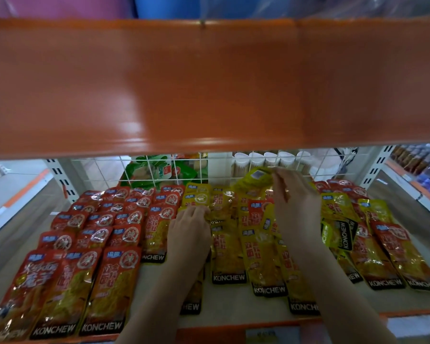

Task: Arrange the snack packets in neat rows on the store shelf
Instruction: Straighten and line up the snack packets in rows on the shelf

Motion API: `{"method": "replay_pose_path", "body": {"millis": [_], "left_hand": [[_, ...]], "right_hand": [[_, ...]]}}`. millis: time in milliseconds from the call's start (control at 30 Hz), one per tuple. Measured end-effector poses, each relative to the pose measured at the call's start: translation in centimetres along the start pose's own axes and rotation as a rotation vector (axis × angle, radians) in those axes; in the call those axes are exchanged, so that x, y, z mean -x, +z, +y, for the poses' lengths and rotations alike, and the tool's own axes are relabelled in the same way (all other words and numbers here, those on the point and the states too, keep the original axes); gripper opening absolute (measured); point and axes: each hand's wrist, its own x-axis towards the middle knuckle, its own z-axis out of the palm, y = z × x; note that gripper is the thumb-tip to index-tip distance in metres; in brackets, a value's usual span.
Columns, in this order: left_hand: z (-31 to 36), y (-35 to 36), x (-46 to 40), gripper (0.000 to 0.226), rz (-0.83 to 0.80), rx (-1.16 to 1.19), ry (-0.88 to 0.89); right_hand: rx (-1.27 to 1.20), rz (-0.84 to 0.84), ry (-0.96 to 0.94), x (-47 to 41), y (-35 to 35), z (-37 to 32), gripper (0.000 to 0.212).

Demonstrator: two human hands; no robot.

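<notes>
Red snack packets (94,234) lie in overlapping rows on the left of the shelf (229,306). Yellow packets (230,247) fill the middle, loosely overlapped. A mixed, untidy heap of red and yellow packets (372,234) covers the right. My left hand (189,234) rests among the packets where red meets yellow, its fingertips pinching the edge of a yellow packet (215,212). My right hand (293,197) is raised toward the back and pinches a yellow packet (257,176) lifted above the pile.
An orange upper shelf (209,83) hangs low over the work area. A white wire grid (184,170) closes the back, with green bags (159,170) and white tubs (271,160) behind it. Slotted white uprights (60,180) stand at both sides.
</notes>
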Motion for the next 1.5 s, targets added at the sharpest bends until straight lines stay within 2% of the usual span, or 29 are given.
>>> {"method": "replay_pose_path", "body": {"millis": [67, 300, 500, 667, 733, 800, 900, 1000, 1067, 1200, 1367, 1500], "left_hand": [[-0.1, 0.1, 0.0, 0.032, 0.004, -0.005, 0.017], [-0.2, 0.4, 0.0, 0.032, 0.003, -0.032, 0.038], [-0.2, 0.6, 0.0, 0.032, 0.004, -0.061, 0.081], [-0.2, 0.6, 0.0, 0.032, 0.005, -0.065, 0.083], [-0.2, 0.6, 0.1, 0.031, 0.008, -0.065, 0.083], [-0.2, 0.6, 0.1, 0.031, 0.013, -0.058, 0.084], [-0.2, 0.6, 0.0, 0.031, 0.018, -0.052, 0.078], [-0.2, 0.5, 0.0, 0.031, 0.023, -0.047, 0.076], [-0.2, 0.5, 0.1, 0.030, 0.022, -0.037, 0.080], [-0.3, 0.5, 0.1, 0.031, 0.020, -0.031, 0.076], [-0.3, 0.4, 0.0, 0.030, 0.036, 0.021, 0.052], [-0.3, 0.5, 0.0, 0.029, 0.051, 0.066, 0.044]], "right_hand": [[0.028, -0.037, -0.017, 0.0, -1.0, 0.8, 0.017], [0.243, -0.419, 0.069, 2.6, -1.9, 3.0, 0.018], [0.385, -0.532, 0.081, 4.1, -2.3, 2.8, 0.012], [0.499, -0.551, 0.111, 2.8, -2.9, 1.9, 0.027], [0.484, -0.542, 0.128, 2.3, -2.4, 1.3, 0.028], [0.365, -0.572, 0.121, 2.1, -1.3, 0.2, 0.029], [0.217, -0.737, 0.101, 2.8, 1.1, -1.6, 0.034], [0.355, -0.841, 0.069, 4.1, 3.1, -2.2, 0.051], [0.434, -0.827, 0.058, 4.6, 3.6, -2.2, 0.046], [0.413, -0.755, 0.023, 5.2, 3.8, -1.9, 0.011], [0.194, -0.531, 0.102, 5.4, 3.5, -1.6, 0.006], [-0.016, -0.337, 0.230, 4.5, 2.9, -1.6, 0.012]]}}
